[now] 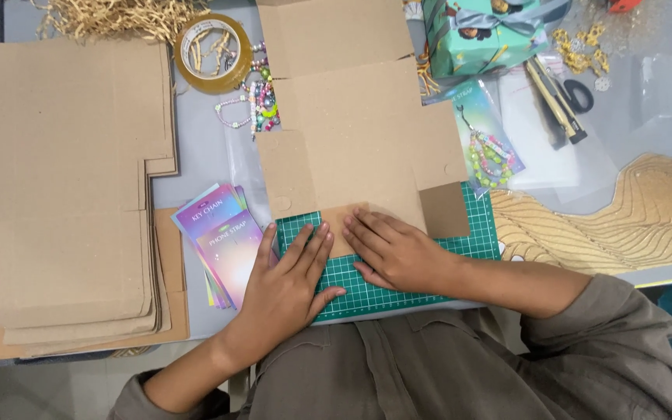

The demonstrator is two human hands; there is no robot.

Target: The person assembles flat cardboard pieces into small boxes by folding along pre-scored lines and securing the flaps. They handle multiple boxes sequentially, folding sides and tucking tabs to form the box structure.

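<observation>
A flat brown cardboard box blank (351,132) lies unfolded on a green cutting mat (398,292) in the middle of the table. My left hand (285,284) rests palm down on the mat, its fingertips pressing the blank's near flap. Beside it, my right hand (394,249) lies flat with fingers spread, pressing the same near flap down. Neither hand grips anything.
A stack of flat cardboard blanks (64,194) fills the left side. Pastel printed cards (223,237) lie by my left hand. A tape roll (211,53), beaded straps (254,105), a packaged strap (491,155), a wrapped teal gift box (484,35) and black-handled scissors (561,105) sit further back.
</observation>
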